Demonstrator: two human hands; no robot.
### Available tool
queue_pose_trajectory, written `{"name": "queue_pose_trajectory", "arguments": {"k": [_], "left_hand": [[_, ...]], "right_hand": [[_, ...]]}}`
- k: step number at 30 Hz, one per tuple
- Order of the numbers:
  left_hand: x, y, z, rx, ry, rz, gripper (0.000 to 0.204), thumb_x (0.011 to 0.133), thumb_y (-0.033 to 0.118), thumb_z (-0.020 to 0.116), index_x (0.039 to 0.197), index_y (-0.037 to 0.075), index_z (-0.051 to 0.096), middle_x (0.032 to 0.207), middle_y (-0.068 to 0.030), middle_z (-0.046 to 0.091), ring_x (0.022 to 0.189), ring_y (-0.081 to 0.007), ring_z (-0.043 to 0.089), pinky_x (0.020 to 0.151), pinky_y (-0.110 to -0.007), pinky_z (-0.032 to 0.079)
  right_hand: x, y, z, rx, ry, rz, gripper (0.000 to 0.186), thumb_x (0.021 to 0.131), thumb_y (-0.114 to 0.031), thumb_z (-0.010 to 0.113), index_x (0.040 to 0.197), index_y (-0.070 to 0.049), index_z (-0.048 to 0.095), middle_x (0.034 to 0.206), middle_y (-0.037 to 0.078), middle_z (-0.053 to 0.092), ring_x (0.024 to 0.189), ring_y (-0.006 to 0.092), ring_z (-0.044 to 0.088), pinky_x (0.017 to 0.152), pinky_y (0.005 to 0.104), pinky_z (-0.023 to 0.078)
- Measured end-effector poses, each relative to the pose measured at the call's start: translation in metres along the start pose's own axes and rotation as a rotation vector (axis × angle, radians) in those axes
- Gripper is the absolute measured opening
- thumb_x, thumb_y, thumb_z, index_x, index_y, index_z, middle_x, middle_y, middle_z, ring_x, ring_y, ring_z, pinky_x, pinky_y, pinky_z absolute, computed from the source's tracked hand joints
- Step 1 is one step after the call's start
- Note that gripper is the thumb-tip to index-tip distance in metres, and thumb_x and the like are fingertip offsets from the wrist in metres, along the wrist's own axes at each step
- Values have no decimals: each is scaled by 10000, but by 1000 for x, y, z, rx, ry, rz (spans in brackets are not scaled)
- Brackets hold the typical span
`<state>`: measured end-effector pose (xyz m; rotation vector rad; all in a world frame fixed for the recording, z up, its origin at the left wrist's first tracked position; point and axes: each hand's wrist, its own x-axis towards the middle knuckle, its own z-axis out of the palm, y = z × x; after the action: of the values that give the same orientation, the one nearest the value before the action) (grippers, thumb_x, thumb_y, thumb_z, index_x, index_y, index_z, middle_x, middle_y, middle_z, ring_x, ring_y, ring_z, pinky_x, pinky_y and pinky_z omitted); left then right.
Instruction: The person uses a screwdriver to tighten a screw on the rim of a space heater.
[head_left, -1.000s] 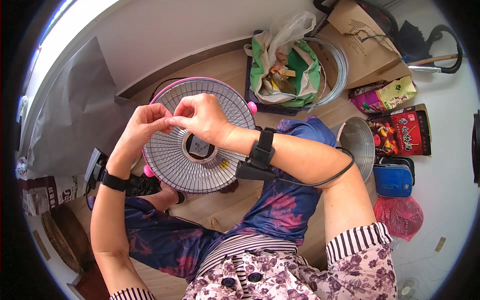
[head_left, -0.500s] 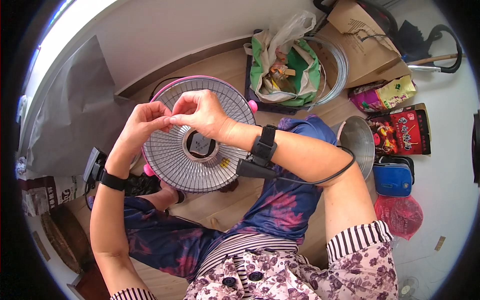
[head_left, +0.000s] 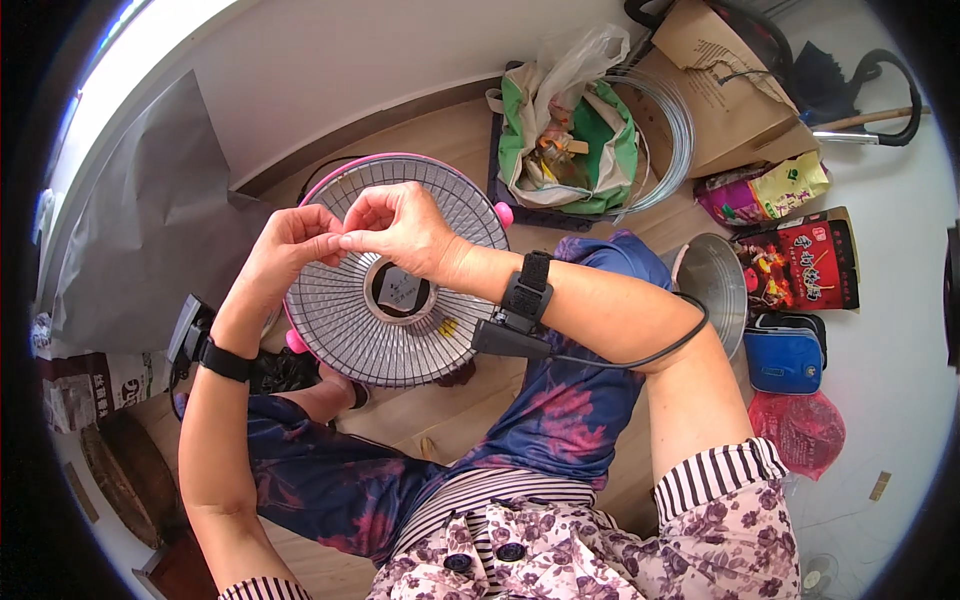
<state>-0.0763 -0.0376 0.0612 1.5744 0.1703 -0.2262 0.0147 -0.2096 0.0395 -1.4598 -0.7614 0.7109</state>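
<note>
A round dish-shaped electric heater with a wire grille and pink rim faces up between my legs. Over the upper left of its grille, my left hand and my right hand meet at the fingertips. Thumbs and forefingers are pinched together on both hands. Whatever lies between them, if anything, is too small or hidden to name. Below the fingers shows the heater's dark round centre with a silver label. A yellow sticker sits lower on the grille. Black straps with devices circle both wrists.
Beyond the heater stands a green and white bag with mixed items, beside a coil of clear tubing and a cardboard box. To the right are a metal basin, a red package and a blue pouch. Grey sheeting hangs left.
</note>
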Motion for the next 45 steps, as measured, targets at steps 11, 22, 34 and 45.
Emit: {"name": "queue_pose_trajectory", "arguments": {"k": [11, 22, 34, 45], "left_hand": [[-2, 2, -1, -36, -11, 10, 141, 842, 139, 659, 863, 10, 605, 781, -19, 617, 701, -86, 582, 675, -212, 478], [-2, 5, 1, -27, 1, -15, 116, 835, 128, 656, 815, 21, 616, 740, -3, 612, 702, -79, 564, 682, -219, 464], [-3, -1, -4, 4, 7, -20, 121, 832, 121, 664, 865, 15, 616, 792, -19, 624, 725, -84, 578, 676, -218, 479], [-2, 0, -2, 6, 12, -60, 189, 868, 201, 645, 885, 15, 614, 760, -13, 615, 709, -80, 573, 683, -215, 472]], "right_hand": [[-1, -1, 0, 108, -36, 10, 102, 769, -48, 712, 813, 2, 635, 759, 39, 646, 705, 89, 612, 667, 231, 514], [-1, 0, -1, 215, -49, 70, 82, 782, -18, 689, 830, 31, 646, 742, 71, 656, 665, 107, 617, 630, 238, 520], [2, 3, 1, 128, -58, 11, 83, 778, -29, 688, 820, 20, 637, 748, 49, 645, 679, 95, 604, 644, 233, 513], [1, 3, -2, 128, -50, 44, 82, 815, -56, 670, 869, -7, 633, 806, 30, 648, 737, 81, 608, 688, 225, 505]]}}
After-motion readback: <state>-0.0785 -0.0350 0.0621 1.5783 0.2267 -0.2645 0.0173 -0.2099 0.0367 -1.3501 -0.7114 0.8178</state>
